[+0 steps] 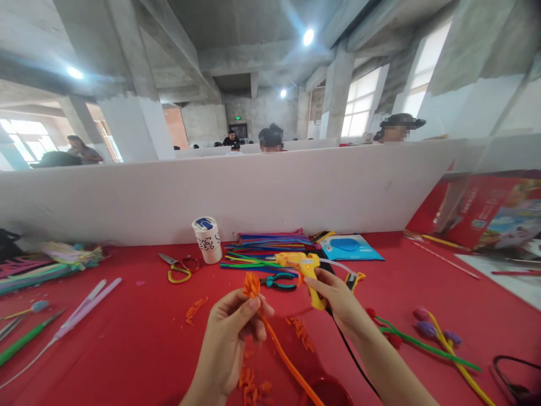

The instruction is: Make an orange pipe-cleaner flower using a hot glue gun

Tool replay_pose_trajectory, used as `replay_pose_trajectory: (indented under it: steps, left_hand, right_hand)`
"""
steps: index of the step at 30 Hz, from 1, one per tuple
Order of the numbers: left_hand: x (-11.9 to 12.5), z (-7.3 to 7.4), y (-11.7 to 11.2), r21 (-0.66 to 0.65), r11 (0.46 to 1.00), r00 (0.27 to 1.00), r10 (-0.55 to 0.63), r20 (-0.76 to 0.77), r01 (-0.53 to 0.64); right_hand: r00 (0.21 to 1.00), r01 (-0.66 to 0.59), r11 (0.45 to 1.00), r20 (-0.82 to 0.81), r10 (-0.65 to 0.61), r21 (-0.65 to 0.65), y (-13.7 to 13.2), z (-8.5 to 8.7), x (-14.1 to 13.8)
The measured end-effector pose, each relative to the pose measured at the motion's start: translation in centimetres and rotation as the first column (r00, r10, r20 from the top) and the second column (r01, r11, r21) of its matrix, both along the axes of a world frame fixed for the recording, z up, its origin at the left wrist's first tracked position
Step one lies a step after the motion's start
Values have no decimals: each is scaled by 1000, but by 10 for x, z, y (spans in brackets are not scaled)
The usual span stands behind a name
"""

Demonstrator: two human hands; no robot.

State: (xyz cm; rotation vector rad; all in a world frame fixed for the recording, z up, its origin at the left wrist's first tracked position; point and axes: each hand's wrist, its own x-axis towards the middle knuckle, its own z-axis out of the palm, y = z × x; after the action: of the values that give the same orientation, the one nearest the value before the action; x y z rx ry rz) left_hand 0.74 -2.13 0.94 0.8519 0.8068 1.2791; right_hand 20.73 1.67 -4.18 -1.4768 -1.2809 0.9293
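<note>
My left hand [230, 338] pinches an orange pipe-cleaner flower [252, 285] just below its frilled head, and the orange stem runs down and right toward me. My right hand [338, 299] grips a yellow hot glue gun [306, 270] by the handle, its nozzle pointing left above the flower head. A black cord trails from the gun past my right forearm. Orange scraps [196, 309] lie scattered on the red table [127, 338] around both hands.
Behind the hands lie a pile of coloured pipe cleaners [270, 248], teal pliers [279, 281], scissors [180, 265], a white cup [207, 239] and a blue packet [349, 247]. Finished stems [439, 338] lie right, more sticks left. A white partition [253, 192] backs the table; people sit beyond.
</note>
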Motion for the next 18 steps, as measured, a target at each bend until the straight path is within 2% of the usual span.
replay_pose_trajectory:
  steps: [3, 4, 5, 7, 10, 12, 15, 18]
  left_hand:
    - [-2, -1, 3, -99, 993, 994, -61, 92, 70]
    - [-3, -1, 4, -124, 988, 990, -81, 115, 95]
    - [-3, -1, 4, -148, 982, 987, -94, 133, 114]
    - [-3, 0, 5, -192, 972, 981, -102, 165, 134]
    - [-3, 3, 4, -251, 957, 973, -89, 215, 143]
    - [-4, 4, 4, -273, 949, 964, -90, 249, 159]
    - [-5, 3, 5, -283, 942, 956, -98, 276, 178]
    - [-4, 0, 7, -284, 942, 955, -96, 281, 178]
  right_hand:
    - [977, -107, 994, -186, 109, 19, -23, 27, -7]
    - [929, -159, 987, -332, 161, 33, -31, 34, -10]
    - [888, -204, 978, -412, 205, 49, -39, 39, -14]
    - [867, -250, 967, -433, 248, 55, -52, 46, -21]
    - [952, -154, 988, -265, 154, 21, -65, 51, -31]
    - [987, -84, 987, -126, 101, 134, -71, 54, -36]
    - [992, -100, 910, 112, 60, 403, -76, 60, -41]
    - [956, -175, 871, 290, 39, 460, -77, 61, -42]
